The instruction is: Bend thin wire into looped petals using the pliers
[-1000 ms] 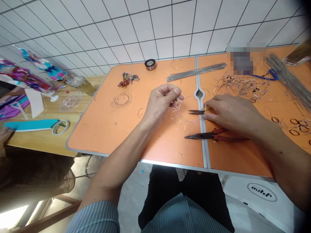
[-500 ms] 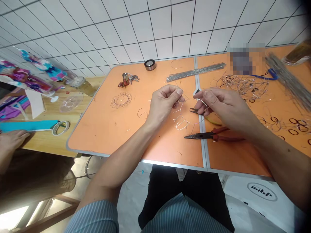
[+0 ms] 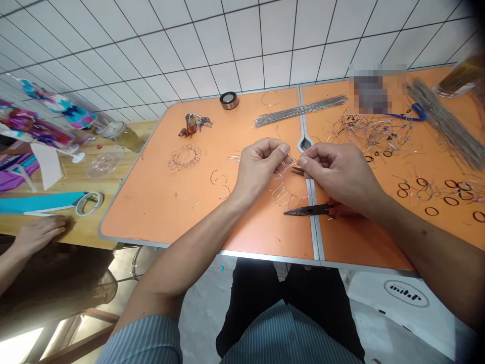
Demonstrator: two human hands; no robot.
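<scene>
Between my two hands hangs a looped wire ring [image 3: 282, 194], thin and shiny, with several bent loops along its lower left. My left hand [image 3: 262, 161] is closed, pinching the wire between thumb and forefinger; a thin strand sticks up from the pinch. Close beside it, my right hand [image 3: 335, 169] is also closed in a pinch on the ring's wire, and its fingers hide the exact grip. Red-handled long-nose pliers [image 3: 314, 209] lie on the table just below my right hand. The dark tips of another tool [image 3: 298, 172] show behind the ring.
A finished-looking wire loop ring [image 3: 184, 157] and keys [image 3: 195, 124] lie to the left. A tape roll [image 3: 229, 100] and a bundle of straight wires [image 3: 301, 110] are at the back. Tangled wires [image 3: 373, 132] cover the right. A co-worker's hand [image 3: 42, 233] rests at the left table.
My right hand has moved left, closer to my left hand, and its fingers are more tightly pinched. The co-worker's hand at the left has shifted right. The view has moved slightly.
</scene>
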